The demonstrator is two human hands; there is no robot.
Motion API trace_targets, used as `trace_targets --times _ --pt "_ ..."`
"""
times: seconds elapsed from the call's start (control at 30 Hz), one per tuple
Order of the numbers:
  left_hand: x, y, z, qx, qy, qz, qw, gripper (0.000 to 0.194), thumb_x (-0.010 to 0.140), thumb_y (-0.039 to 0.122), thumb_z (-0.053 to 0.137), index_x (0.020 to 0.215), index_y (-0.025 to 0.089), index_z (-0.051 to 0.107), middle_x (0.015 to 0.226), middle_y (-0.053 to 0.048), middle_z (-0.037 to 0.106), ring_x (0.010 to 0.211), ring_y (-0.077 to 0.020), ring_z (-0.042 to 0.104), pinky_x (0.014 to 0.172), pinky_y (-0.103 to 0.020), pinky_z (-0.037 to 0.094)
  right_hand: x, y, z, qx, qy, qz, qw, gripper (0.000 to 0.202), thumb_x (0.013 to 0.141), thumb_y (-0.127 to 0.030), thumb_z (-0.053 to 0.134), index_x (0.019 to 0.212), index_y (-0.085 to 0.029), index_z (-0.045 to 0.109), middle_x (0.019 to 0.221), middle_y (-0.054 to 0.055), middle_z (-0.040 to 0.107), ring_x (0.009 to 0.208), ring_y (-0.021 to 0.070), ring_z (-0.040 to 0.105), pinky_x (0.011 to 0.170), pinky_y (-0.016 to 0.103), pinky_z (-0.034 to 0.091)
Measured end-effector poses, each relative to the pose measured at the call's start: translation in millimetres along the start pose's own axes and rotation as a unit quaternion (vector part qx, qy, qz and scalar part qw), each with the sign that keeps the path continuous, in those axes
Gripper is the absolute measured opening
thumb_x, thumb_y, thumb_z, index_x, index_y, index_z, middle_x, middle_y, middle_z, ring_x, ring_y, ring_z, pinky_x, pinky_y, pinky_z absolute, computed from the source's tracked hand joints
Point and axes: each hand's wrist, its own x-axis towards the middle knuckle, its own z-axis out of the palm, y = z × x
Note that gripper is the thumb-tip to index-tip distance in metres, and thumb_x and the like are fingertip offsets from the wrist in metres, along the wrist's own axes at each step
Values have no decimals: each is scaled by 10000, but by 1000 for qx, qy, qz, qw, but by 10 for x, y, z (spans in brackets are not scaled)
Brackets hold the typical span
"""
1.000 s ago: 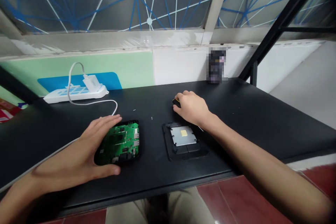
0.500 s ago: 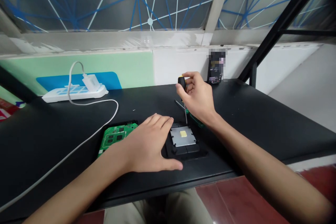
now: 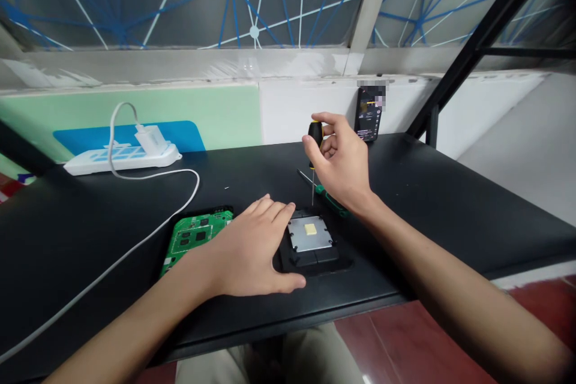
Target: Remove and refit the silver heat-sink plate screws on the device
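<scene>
My left hand [image 3: 249,246] lies with fingers stretched and thumb spread over the left side of a black plastic housing [image 3: 315,258]. A square silver metal plate [image 3: 310,241] with a pale yellow pad [image 3: 310,229] at its middle sits in the housing. In my right hand [image 3: 344,159] is a screwdriver [image 3: 315,132] with a black and yellow handle, held nearly upright. Its thin shaft points down at the housing's far edge; whether the tip touches cannot be made out. A green circuit board [image 3: 198,234] is left of my left hand and partly hidden by it.
A green-handled screwdriver [image 3: 333,203] lies just behind the housing, under my right wrist. At the back left stands a white power strip [image 3: 121,159] with a charger [image 3: 152,140]; its white cable [image 3: 135,244] runs forward. A phone [image 3: 369,114] leans against the back wall.
The screwdriver in my right hand has become more upright, its handle slightly higher and its tip a little up and left. My left hand stays on the housing. The whole view has shifted slightly.
</scene>
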Motion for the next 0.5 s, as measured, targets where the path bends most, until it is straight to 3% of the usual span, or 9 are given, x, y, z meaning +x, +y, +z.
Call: trace_targets --times 0.17,0.33,0.5 --pt "-31 -28 4 3 8 12 1000 1056 811 677 661 1542 1 308 1547 -243 434 1486 -382 341 1268 -497 160 -3 31 27 1 5 -22 1000 313 905 -252 625 1215 -212 613 1020 43 705 639 136 573 757 360 536" --pt "-70 -57 -14 4 10 21 1000 1037 804 645 681 1529 -7 327 1539 -239 448 1474 -366 369 1280 -497 128 2 23 20 -17 -5 -30 999 312 897 -241 626 1207 -204 626 1014 62 715 809 193 642 814 380 533" --pt "-97 -81 -25 10 -5 10 1000 1058 798 648 683 1546 7 298 1559 -232 424 1493 -406 318 1271 -544 144 -7 35 28 -28 -35 -34 998 307 897 -236 626 1200 -191 639 962 61 699 828 195 648 814 378 533"
